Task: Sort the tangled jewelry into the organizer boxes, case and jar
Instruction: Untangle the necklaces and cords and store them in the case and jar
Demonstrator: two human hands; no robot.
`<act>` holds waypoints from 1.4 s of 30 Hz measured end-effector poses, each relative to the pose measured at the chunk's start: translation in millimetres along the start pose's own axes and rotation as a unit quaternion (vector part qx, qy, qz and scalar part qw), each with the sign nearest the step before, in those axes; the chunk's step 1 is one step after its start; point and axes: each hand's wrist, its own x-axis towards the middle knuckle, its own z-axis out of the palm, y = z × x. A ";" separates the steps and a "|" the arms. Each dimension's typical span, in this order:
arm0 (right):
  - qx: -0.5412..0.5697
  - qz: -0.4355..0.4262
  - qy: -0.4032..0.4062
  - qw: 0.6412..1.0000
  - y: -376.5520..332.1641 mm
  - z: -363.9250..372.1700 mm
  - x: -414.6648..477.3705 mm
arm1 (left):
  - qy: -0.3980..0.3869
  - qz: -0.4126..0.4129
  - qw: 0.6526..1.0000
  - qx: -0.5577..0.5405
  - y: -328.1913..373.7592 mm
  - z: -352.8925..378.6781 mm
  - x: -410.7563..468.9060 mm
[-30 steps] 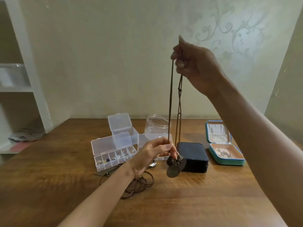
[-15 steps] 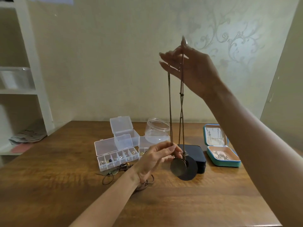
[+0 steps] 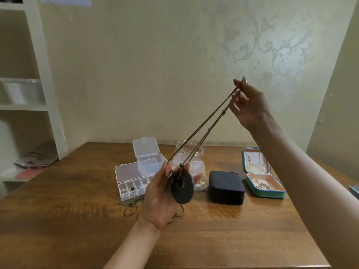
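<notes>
A brown cord necklace stretches taut on a slant between my hands. My right hand pinches its upper end, raised at the right. My left hand holds the lower end, palm up, with the dark disc pendant hanging against its fingers. Behind my left hand stand clear organizer boxes with small pieces in the compartments, a clear jar, a closed dark case and an open teal case with jewelry inside. More tangled cords lie on the table, partly hidden by my left hand.
The wooden table runs to a plain wall at the back. White shelves stand at the left with cloth on the lowest one. A dark object shows at the table's right edge.
My right hand has dropped lower and to the right, tilting the cord from vertical to a slant. My left hand has turned palm up, and the pendant now rests against its fingers.
</notes>
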 end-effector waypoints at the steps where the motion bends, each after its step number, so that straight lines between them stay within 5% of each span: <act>1: -0.005 0.009 -0.011 1.000 3.8 -2.9 -1.0 | 0.012 -0.028 0.999 -0.034 1.9 -1.2 -0.2; 5: -0.021 0.037 -0.104 0.994 12.8 -8.1 -4.5 | 0.029 -0.136 0.989 -0.049 9.7 -1.8 4.3; 8: -0.261 0.002 -0.098 0.960 22.6 -12.9 -2.7 | 0.063 -0.183 0.981 0.021 18.5 -6.8 9.0; 10: -0.453 -0.019 -0.100 0.886 30.8 -18.4 -1.3 | 0.094 -0.219 0.967 0.086 26.2 -11.4 12.8; 14: -0.717 0.037 -0.144 0.681 40.3 -22.0 -8.4 | 0.182 -0.232 0.923 0.246 38.9 -7.7 20.6; 16: -0.750 0.054 -0.170 0.637 49.4 -18.9 -15.5 | 0.198 -0.241 0.912 0.265 40.6 0.2 24.6; 21: -0.644 0.099 -0.248 0.717 68.7 4.2 -43.5 | 0.227 -0.270 0.898 0.262 33.0 10.3 34.8; 24: -0.628 0.069 -0.287 0.720 78.2 13.8 -63.0 | 0.252 -0.284 0.899 0.218 29.3 12.4 40.1; 31: -0.674 -0.160 -0.301 0.655 97.9 -0.4 -74.2 | 0.293 -0.304 0.891 0.167 31.2 -0.4 47.5; 35: -0.672 -0.173 -0.366 0.620 101.1 -5.9 -76.6 | 0.262 -0.299 0.874 0.279 32.7 3.4 51.4; 37: -0.633 -0.135 -0.353 0.676 97.0 -9.1 -75.1 | 0.244 -0.279 0.860 0.351 37.2 1.8 55.3; 40: -0.476 -0.070 -0.269 0.834 88.8 -19.0 -61.9 | 0.139 -0.248 0.823 0.492 45.7 0.0 66.5; 42: -0.432 0.024 -0.317 0.844 87.9 -27.6 -52.4 | 0.030 -0.235 0.781 0.578 50.0 5.6 71.6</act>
